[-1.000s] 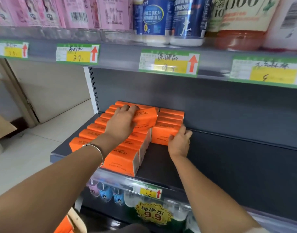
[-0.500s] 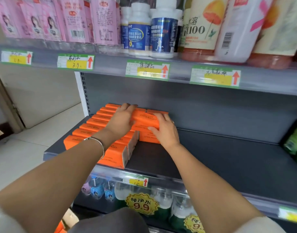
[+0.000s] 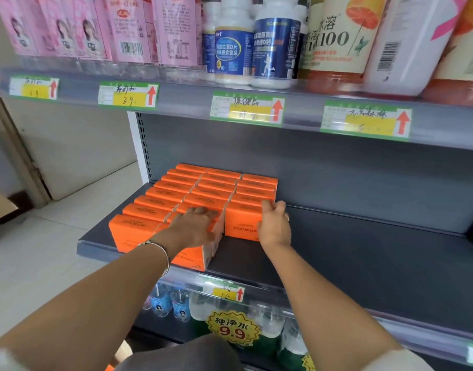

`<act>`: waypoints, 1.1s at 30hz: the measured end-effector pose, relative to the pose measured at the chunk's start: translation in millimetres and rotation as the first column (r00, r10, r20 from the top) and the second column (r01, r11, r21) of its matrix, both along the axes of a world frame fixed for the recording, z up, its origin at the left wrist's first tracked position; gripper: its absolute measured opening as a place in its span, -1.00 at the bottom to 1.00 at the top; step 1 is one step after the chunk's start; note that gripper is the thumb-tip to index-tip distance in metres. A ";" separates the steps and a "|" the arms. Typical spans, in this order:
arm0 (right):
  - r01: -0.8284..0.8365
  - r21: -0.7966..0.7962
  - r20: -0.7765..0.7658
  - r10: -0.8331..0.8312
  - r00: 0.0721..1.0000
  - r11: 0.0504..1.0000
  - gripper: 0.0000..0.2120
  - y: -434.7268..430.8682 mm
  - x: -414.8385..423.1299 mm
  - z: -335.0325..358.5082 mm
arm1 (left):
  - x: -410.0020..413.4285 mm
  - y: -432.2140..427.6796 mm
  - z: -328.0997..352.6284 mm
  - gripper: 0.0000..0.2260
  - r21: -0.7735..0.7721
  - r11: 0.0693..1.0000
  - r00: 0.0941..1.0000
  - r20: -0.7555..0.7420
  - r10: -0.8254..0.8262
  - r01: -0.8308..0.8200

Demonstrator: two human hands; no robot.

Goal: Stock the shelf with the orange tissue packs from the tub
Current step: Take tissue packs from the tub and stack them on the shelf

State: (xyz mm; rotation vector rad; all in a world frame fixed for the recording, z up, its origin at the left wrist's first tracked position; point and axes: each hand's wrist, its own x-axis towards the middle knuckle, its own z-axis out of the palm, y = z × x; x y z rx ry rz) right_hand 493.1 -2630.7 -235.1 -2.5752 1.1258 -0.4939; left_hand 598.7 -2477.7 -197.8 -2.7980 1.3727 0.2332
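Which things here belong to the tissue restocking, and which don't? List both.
Job: orange tissue packs in rows on the grey shelf; left hand flat on them; right hand gripping the front pack of the right row.
Not the job: pink packets, blue-labelled bottles, price tags, water bottles below.

Orange rectangular tissue packs point(image 3: 254, 223), three rows on dark grey metal shelf point(image 3: 363, 263): right row four, left row about eight, middle row partly hidden, uncounted. Green-edged paper price labels with red arrows point(image 3: 247, 111): four above, one whole below. White plastic bottles with blue labels point(image 3: 234, 41): two in front. Yellow starburst price stickers point(image 3: 232, 328): two, one cut off. Bare hands, two: left hand point(image 3: 195, 226), right hand point(image 3: 274, 226). Thin silver bangle point(image 3: 166, 254): one.
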 end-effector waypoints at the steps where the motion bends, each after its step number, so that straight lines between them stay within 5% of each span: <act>1: 0.024 -0.044 0.000 -0.024 1.000 0.999 -0.53 0.7 3.9 1.4 | 1.0 0.1 0.9 -0.43 -0.006 1.000 1.000 -0.003 0.005 -0.005; 7: -0.098 -0.108 -0.095 0.088 0.992 0.989 -0.48 -0.3 6.0 1.6 | 6.0 2.6 -5.4 -0.46 -0.041 0.999 0.999 0.032 -0.013 0.014; 12: -0.165 -0.199 -0.158 0.134 0.978 0.966 -0.57 6.8 -12.6 15.1 | 8.4 26.2 4.0 -0.62 -0.297 0.951 0.996 -0.001 -0.090 0.085; 15: -0.317 -0.173 -0.119 0.300 0.947 0.933 -0.61 29.6 -13.9 27.1 | 8.0 63.5 9.5 -0.67 -0.352 0.933 0.997 0.055 -0.061 0.077; 20: -0.590 -0.175 -0.110 0.580 0.807 0.788 -0.65 98.1 6.5 38.0 | 14.4 151.9 5.5 -0.73 -0.370 0.927 0.986 0.124 0.107 -0.054; 28: -0.801 -0.293 -0.305 0.743 0.595 0.522 -0.71 224.9 51.3 15.6 | 20.7 298.9 -31.0 -0.74 -0.255 0.927 0.917 0.222 0.331 -0.273; 33: -0.920 -0.085 -0.527 0.766 0.367 0.382 -0.69 283.0 80.3 -35.5 | 18.3 358.1 -87.6 -0.71 -0.074 0.897 0.892 0.092 0.442 -0.436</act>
